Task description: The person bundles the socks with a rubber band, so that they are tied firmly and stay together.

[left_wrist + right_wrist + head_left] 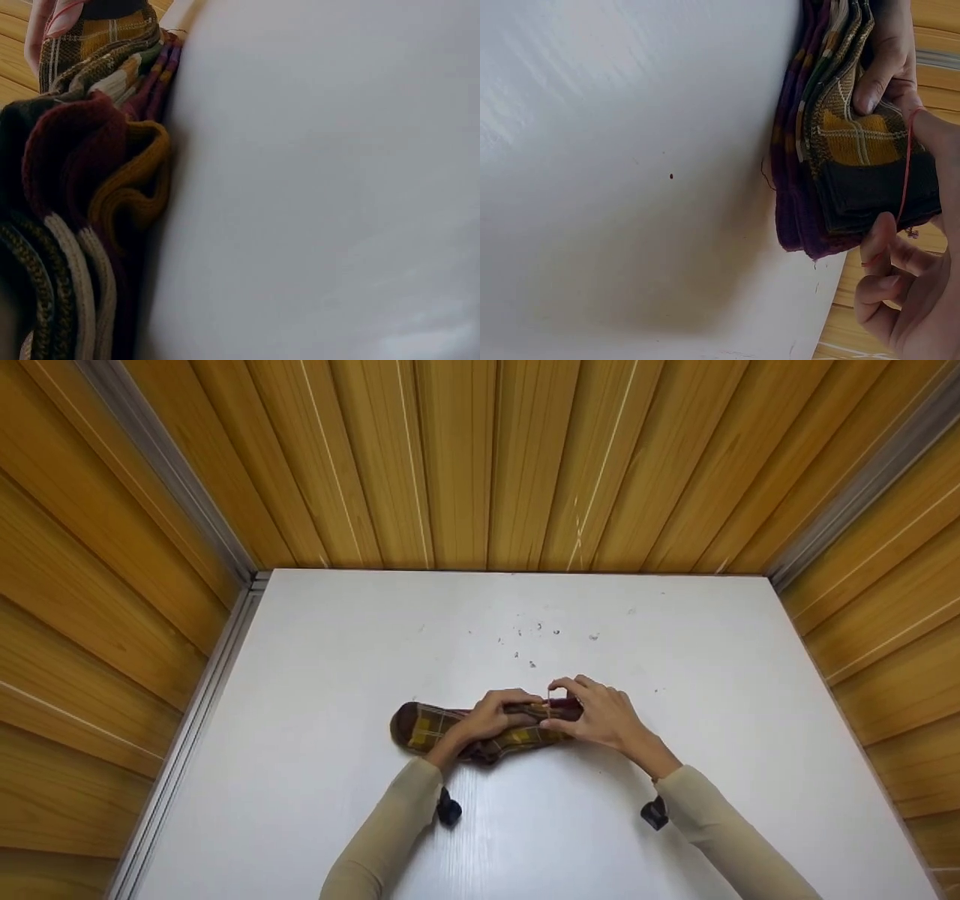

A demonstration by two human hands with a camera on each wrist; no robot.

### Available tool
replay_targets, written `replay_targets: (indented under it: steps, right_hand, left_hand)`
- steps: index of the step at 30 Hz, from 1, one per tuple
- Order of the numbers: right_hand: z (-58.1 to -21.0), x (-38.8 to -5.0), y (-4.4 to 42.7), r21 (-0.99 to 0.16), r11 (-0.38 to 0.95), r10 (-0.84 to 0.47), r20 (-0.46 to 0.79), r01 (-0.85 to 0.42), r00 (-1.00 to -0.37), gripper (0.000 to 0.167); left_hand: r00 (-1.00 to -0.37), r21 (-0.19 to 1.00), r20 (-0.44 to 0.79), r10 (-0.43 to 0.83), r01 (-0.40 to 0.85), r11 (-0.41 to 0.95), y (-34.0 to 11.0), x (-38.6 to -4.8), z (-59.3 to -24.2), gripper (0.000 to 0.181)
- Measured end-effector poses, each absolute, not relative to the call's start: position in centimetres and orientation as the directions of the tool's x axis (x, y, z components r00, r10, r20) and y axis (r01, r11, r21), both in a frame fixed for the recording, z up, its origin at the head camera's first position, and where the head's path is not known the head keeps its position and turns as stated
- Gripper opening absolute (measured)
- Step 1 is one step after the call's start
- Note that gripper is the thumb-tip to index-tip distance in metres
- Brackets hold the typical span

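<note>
Hands (489,718) (606,717) hold socks (433,729), band (906,172); table (315,675) edges well apart.

Three cameras are watching the white table (337,645).
The head one is looking down from high up, facing the far edge; both wrist ones are seeing the same socks (859,142) up close.

Beneath the fingers (517,696) spreads a white table (337,645), dark specks (532,664) just beyond them; farther ahead stands a yellow-brown plank wall (450,472), metal rails (171,472) flanking it.
</note>
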State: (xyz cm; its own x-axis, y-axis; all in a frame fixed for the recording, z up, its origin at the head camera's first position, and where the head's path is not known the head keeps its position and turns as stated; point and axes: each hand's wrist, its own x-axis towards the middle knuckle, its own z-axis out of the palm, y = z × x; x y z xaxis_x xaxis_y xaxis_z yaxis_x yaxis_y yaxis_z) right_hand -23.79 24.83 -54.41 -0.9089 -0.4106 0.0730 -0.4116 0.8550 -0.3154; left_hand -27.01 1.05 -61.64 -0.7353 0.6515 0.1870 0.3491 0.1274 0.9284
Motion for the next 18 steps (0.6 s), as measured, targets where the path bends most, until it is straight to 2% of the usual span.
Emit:
replay_targets:
  steps: [10, 18]
  right_hand:
    - [-54.30, -23.71, 24.53, -0.293, 0.847, -0.436, 0.096, -0.444, -0.895, 0.063]
    - [-54.80, -23.95, 24.78, -0.356, 0.828, -0.427, 0.099, -0.432, -0.899, 0.063]
  left_hand:
    - [-0.765, 0.969, 0.185, 0.617, 0.247, 0.015, 0.83, -26.98, -61.64, 0.036]
    - [-0.775, 0.978, 0.186, 0.604, 0.205, -0.038, 0.75, -27.14, -62.25, 0.036]
